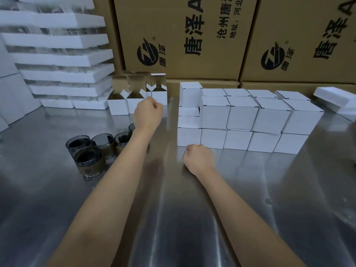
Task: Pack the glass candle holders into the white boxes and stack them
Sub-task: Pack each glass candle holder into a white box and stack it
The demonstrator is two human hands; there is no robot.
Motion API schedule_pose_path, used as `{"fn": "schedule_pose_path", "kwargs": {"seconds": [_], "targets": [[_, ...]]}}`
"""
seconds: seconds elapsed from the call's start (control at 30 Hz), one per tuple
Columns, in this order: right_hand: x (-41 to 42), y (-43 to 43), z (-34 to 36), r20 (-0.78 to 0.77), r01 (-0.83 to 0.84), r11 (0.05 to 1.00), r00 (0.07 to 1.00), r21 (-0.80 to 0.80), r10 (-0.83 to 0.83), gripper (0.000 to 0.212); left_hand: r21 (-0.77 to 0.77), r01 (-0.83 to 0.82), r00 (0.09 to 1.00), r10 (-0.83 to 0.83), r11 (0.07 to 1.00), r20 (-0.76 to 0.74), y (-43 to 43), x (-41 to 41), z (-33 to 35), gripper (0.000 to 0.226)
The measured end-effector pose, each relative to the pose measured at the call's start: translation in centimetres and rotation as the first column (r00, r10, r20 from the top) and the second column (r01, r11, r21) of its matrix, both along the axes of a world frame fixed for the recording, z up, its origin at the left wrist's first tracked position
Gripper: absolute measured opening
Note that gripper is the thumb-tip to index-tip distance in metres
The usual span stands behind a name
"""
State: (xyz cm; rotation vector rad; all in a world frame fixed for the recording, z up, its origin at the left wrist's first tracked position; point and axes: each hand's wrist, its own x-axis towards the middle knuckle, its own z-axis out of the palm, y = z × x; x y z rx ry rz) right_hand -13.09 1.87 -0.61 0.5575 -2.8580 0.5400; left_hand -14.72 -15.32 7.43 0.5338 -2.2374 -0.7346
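Roughly midway, by the look of it. Beyond right hand point(199, 158): block of closed white boxes point(240, 116), stacked two tiers, higher at the corner nearest that hand. Reading those as packed and done. Just past left hand point(148, 114): three open boxes point(117, 106), flaps up, apparently empty and waiting. Left of left forearm: at least four dark glass candle holders point(89, 160) loose on worktop point(173, 218), plus a fifth partly hidden behind the wrist. Further left: foam trays point(61, 58) with more glass between layers, so plenty of stock to go. Both hands curled into fists, gripping nothing visible. Right one resting on worktop just short of the stack; left one right in front of the open boxes, contact unclear. Likely next: holder into open box, flaps shut, onto stack. Cardboard cartons point(183, 35) behind everything.
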Motion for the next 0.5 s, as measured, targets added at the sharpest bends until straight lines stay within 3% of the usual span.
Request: {"fn": "schedule_pose_path", "kwargs": {"seconds": [0.17, 0.33, 0.5], "targets": [[-0.3, -0.3, 0.1, 0.040, 0.033, 0.999, 0.999, 0.001, -0.033, 0.020, -0.172, -0.036, 0.976, 0.071, 0.984, 0.204, -1.0, -4.6, 0.8, 0.024], [-0.5, -0.2, 0.0, 0.040, 0.030, 0.999, 0.999, -0.013, -0.029, 0.017, -0.474, 0.020, 0.882, 0.208, 0.880, 0.422, -3.2, -8.1, 1.4, 0.033], [-0.8, -0.2, -0.1, 0.033, 0.012, 1.000, 0.999, -0.019, -0.012, 0.016, -0.465, -0.032, 0.813, 0.293, 0.885, 0.502, -5.9, -10.5, 0.8, 0.039]]}}
